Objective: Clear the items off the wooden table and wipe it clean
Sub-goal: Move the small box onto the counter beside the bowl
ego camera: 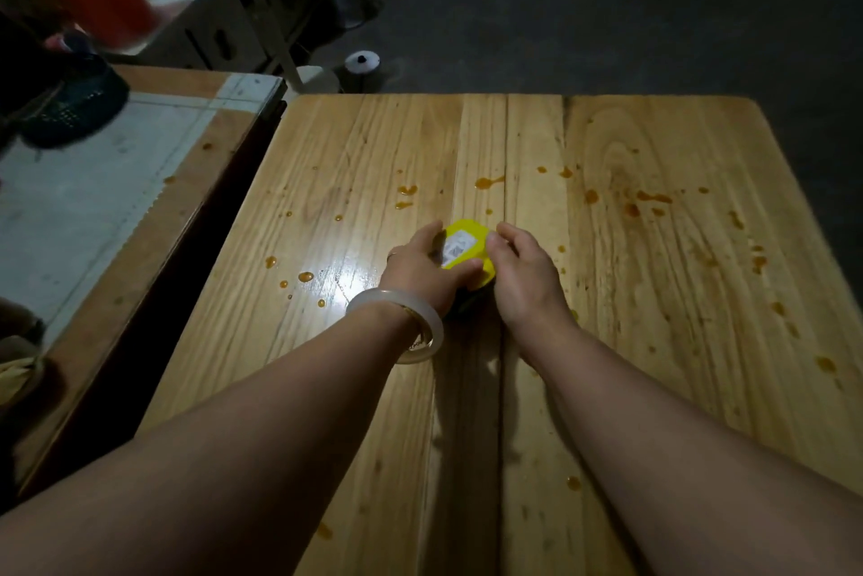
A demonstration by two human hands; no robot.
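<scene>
Clearing step: my left hand (422,269) and right hand (518,276) curled their fingers around the yellow tub (467,250) mid-table (654,145), well inside every edge; lifting it away should precede wiping the orange drips (488,182).

Both forearms showing bare, no sleeves reaching into view. Left hand (422,267) wearing thin ring (391,254) on one finger, on hand's outer side, farthest from bangle's opposite edge. Pale translucent bangle (405,311), smooth, thick, rounded, sitting just behind left hand, encircling wrist; slim gold-toned band glinting alongside bangle's rear edge. Right hand (525,274), across from bangle, wearing nothing visible: no ring, no bracelet, no watch. Fingernails looking short.
</scene>
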